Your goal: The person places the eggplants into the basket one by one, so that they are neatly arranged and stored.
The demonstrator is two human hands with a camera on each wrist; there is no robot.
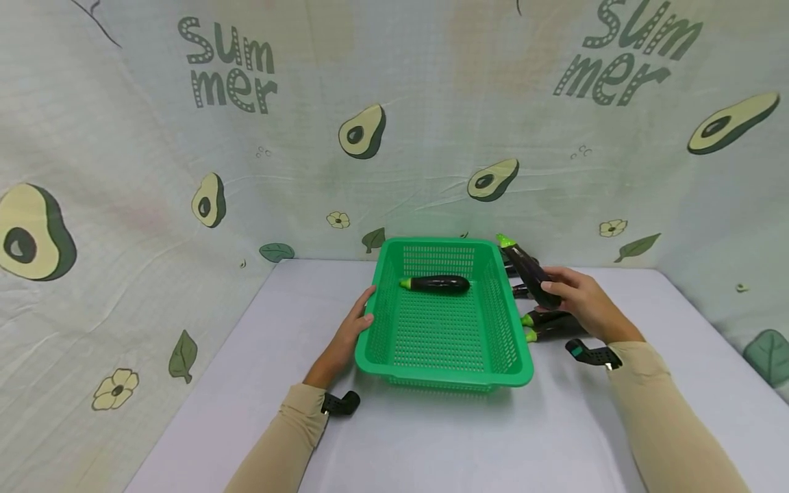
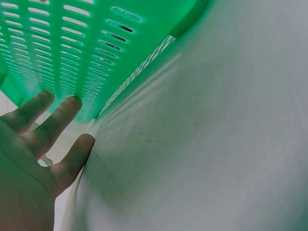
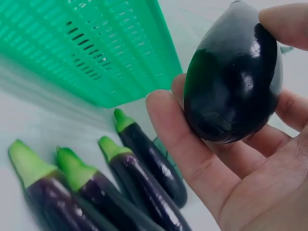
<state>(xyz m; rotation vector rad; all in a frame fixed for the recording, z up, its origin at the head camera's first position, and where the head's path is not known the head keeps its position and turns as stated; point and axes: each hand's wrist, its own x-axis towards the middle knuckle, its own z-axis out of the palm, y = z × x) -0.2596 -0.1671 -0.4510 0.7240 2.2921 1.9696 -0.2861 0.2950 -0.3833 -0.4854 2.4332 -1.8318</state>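
A green plastic basket [image 1: 439, 335] with slotted walls sits mid-table, with one eggplant [image 1: 440, 284] lying inside near its far end. My left hand [image 1: 348, 335] is at the basket's left side; in the left wrist view its fingers [image 2: 60, 118] extend straight beside the outer wall. With my right hand [image 1: 579, 301] I grip another eggplant [image 3: 233, 77] between thumb and fingers, lifted just right of the basket. Its green stem end tilts up toward the basket's far right corner in the head view. Below the right hand, several eggplants [image 3: 151, 161] lie side by side on the table.
The white table [image 1: 407, 438] runs up to a hanging cloth [image 1: 296, 150] printed with avocados, leaves and flowers. Loose eggplants [image 1: 557, 327] line the basket's right side, their green stem ends toward it. Each wrist wears a black strapped camera [image 1: 593, 354].
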